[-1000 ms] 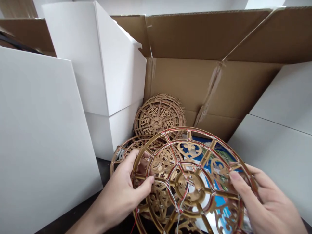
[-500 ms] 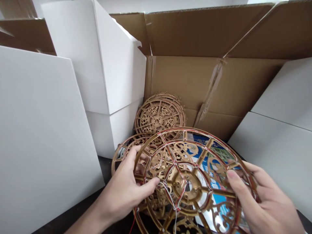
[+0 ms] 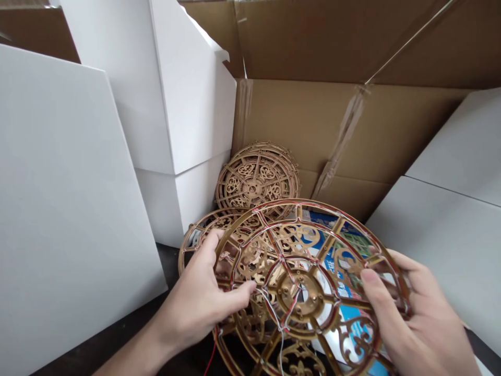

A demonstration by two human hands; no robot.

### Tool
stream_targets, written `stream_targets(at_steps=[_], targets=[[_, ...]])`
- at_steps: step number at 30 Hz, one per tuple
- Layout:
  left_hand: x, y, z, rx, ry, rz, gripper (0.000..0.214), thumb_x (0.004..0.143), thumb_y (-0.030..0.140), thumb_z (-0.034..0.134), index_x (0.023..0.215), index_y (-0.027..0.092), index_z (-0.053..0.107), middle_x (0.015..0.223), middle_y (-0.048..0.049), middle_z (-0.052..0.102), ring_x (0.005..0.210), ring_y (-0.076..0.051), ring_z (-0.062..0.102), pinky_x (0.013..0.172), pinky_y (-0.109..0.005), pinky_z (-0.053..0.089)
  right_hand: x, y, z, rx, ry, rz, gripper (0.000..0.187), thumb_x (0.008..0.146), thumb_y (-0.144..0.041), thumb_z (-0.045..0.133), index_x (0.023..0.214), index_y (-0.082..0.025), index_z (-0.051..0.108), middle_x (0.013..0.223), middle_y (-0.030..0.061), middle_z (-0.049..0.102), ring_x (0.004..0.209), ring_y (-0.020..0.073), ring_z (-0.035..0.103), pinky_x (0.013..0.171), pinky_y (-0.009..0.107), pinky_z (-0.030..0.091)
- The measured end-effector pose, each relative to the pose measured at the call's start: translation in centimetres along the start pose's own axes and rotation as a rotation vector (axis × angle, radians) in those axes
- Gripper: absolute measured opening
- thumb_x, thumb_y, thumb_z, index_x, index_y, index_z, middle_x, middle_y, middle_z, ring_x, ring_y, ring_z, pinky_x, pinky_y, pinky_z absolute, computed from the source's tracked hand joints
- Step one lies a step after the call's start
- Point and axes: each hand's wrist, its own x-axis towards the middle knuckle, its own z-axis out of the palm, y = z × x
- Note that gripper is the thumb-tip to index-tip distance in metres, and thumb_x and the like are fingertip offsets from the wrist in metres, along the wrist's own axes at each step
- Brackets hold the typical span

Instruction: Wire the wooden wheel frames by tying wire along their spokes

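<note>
I hold a large round wooden fretwork wheel (image 3: 301, 284), laced with thin red and white wires, between both hands. My left hand (image 3: 201, 303) grips its left rim with thumb on top. My right hand (image 3: 410, 313) clasps the right rim, thumb pressed on the face. Behind it lies a second similar wheel (image 3: 199, 232), partly hidden. A smaller stack of carved wooden discs (image 3: 256, 180) leans against the cardboard box wall. A blue printed sheet (image 3: 348, 313) shows through the wheel's openings.
A large brown cardboard box (image 3: 313, 125) stands behind. White boxes (image 3: 172, 99) rise at the left, and a white panel (image 3: 66, 209) stands nearest at the left. More white boxes (image 3: 442, 230) sit on the right. The surface below is dark.
The wheel has tilted slightly and shifted a little lower in my hands. The view has dropped a bit, so the boxes appear higher.
</note>
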Motion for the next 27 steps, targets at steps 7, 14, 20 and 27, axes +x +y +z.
stream_targets(at_steps=[7,14,20,27], targets=[[-0.1,-0.5,0.0,0.079,0.030,0.058,0.051,0.080,0.020,0.071,0.124,0.026,0.043,0.121,-0.0051,0.067,0.108,-0.022,0.068,0.098,-0.039,0.055,-0.4,-0.6,-0.3,-0.058,0.024,-0.134,0.067,0.079,-0.067,0.059,0.130,-0.025,0.049,0.112,0.0119,0.067,0.087,0.0297,0.071,0.060,0.035,0.064],[-0.1,-0.6,-0.4,0.292,0.088,0.141,0.067,0.081,0.026,0.072,0.136,0.029,0.033,0.136,-0.0099,0.055,0.124,-0.029,0.058,0.088,-0.038,0.061,-0.5,-0.6,-0.6,0.004,0.020,-0.067,0.066,0.075,-0.068,0.062,0.128,-0.030,0.051,0.110,0.0078,0.069,0.085,0.0305,0.072,0.062,0.041,0.064],[0.0,0.0,-0.9,0.666,0.105,0.274,0.084,0.079,0.033,0.074,0.146,0.035,0.023,0.152,-0.0057,0.040,0.139,-0.030,0.041,0.116,-0.051,0.037,-0.2,-0.3,-0.8,-0.048,0.025,-0.084,0.064,0.074,-0.070,0.060,0.126,-0.033,0.052,0.109,0.0066,0.070,0.087,0.0316,0.071,0.068,0.047,0.064],[-0.1,0.4,-1.0,0.890,0.109,0.375,0.081,0.083,0.039,0.070,0.146,0.036,0.020,0.150,-0.0049,0.041,0.134,-0.028,0.047,0.114,-0.047,0.040,-0.6,-0.2,-0.8,-0.024,0.022,-0.048,0.069,0.072,-0.069,0.062,0.128,-0.028,0.053,0.107,0.0100,0.070,0.074,0.0288,0.071,0.062,0.042,0.063]])
